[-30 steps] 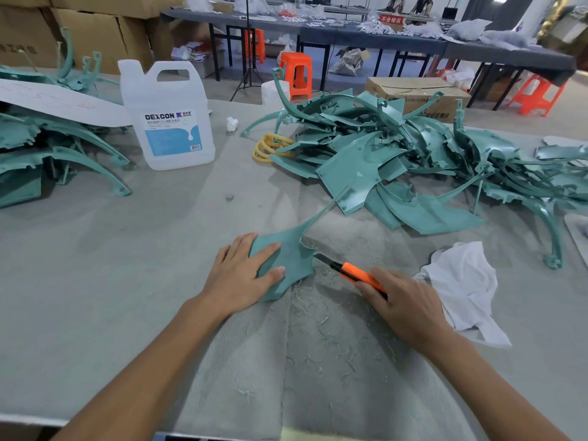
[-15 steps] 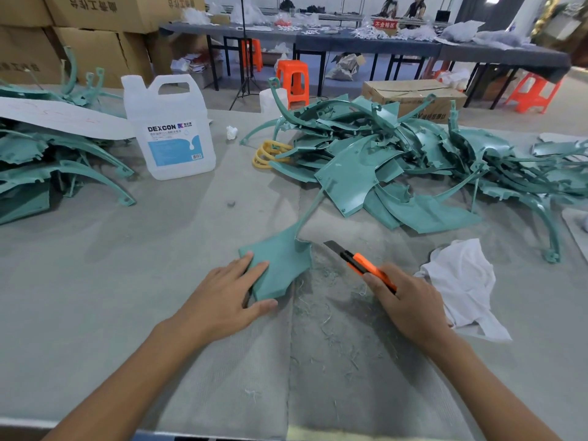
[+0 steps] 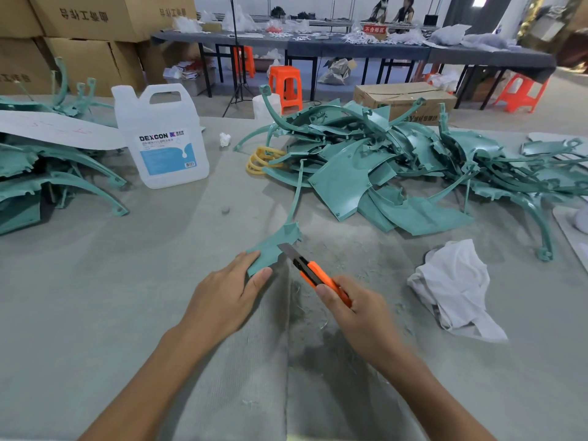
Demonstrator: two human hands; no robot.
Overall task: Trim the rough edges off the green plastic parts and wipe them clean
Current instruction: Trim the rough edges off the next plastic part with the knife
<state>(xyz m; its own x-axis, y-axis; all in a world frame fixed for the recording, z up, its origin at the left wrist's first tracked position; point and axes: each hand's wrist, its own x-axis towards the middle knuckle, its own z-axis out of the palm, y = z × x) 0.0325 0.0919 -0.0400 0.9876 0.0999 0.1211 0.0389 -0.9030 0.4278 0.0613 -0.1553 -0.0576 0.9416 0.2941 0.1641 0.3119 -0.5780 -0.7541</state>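
A green plastic part (image 3: 276, 241) with a long thin stem lies on the grey table at centre. My left hand (image 3: 227, 297) holds its near end, fingers on top and thumb at the near edge. My right hand (image 3: 359, 313) grips an orange utility knife (image 3: 313, 272), its blade against the part's right edge. Green shavings litter the cloth below the part. A white rag (image 3: 455, 284) lies crumpled to the right.
A big heap of green parts (image 3: 397, 160) fills the back right, with another stack (image 3: 41, 173) at the left. A white DEXCON jug (image 3: 162, 138) stands back left. Yellow rings (image 3: 262, 159) sit by the heap. Cardboard boxes and orange stools stand beyond the table.
My left hand has turned the green part and shifted its grip to the near end. The knife blade has come back against the part's right edge.
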